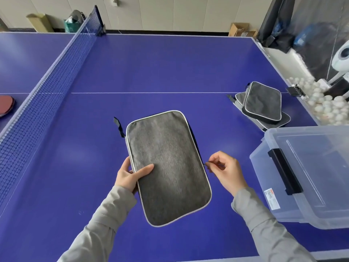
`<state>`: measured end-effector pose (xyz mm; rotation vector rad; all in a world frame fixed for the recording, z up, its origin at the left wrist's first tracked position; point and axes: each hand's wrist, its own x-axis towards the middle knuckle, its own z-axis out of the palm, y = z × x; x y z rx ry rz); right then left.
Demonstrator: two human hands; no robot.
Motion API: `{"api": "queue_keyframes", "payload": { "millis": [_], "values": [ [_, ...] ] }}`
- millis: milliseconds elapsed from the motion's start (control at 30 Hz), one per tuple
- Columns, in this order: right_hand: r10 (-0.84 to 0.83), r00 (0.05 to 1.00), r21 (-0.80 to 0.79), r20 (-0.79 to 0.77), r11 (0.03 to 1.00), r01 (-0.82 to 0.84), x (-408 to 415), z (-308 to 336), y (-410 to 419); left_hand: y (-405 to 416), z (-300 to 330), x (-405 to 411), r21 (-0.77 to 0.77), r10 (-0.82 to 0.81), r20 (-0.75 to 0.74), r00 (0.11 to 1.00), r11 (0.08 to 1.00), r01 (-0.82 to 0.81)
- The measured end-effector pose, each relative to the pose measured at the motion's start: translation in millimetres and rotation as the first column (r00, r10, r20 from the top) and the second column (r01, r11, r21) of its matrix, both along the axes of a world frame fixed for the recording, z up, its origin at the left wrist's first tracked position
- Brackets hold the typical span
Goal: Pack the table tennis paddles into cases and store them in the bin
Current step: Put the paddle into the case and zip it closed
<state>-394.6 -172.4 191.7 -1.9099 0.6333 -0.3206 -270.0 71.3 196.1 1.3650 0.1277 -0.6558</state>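
Grey fabric case (168, 167): being held above the blue table (151, 63), long side running away from the person, pale piping around its edge, a dark strap sticking out at its far left corner.
Left hand (130, 174): gripping the case's left edge, thumb lying flat on the top face, fingers wrapping underneath.
Right hand (225, 171): pinching the zipper pull (207, 163) at the case's right edge between thumb and forefinger, the other fingers curling loosely.
Sleeves: both arms wearing light grey sleeves, coming in from the bottom of the view.
Bin (309, 176): clear plastic, sitting on the table just right of the right hand, a black latch on its near wall and a label below that; whether a lid is covering it, I cannot tell.
Other cases (262, 104): lying stacked on the table beyond the bin, well apart from the hands.
Paddle (6, 105): red face showing, resting at the left edge of view, beyond the net (47, 82).
Balls (321, 103): white, piling up off the table's far right edge.
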Motion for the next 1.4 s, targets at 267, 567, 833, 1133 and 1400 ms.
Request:
{"api": "queue_keyframes", "payload": {
  "millis": [267,567,833,1133,1400],
  "values": [
    [-0.033,0.999,0.110,-0.004,0.993,0.033,26,18,-6,11,3,-1,0.137,-0.258,0.129,0.957,0.961,0.241],
    [-0.001,1.000,0.101,-0.022,0.995,0.003,35,34,-15,27,8,11,0.386,-0.510,0.250,0.823,0.832,0.398],
    [0.154,0.987,-0.085,-0.037,0.984,-0.157,43,46,1,20,15,21,0.726,-0.730,0.274,0.626,0.584,0.363],
    [0.220,0.972,-0.192,0.084,0.961,-0.201,46,60,19,1,23,17,0.860,-0.835,0.201,0.512,0.401,0.316],
    [0.306,0.937,-0.393,0.169,0.893,-0.220,52,61,32,-13,26,8,0.905,-0.832,0.166,0.530,0.342,0.254]
  ]
}}
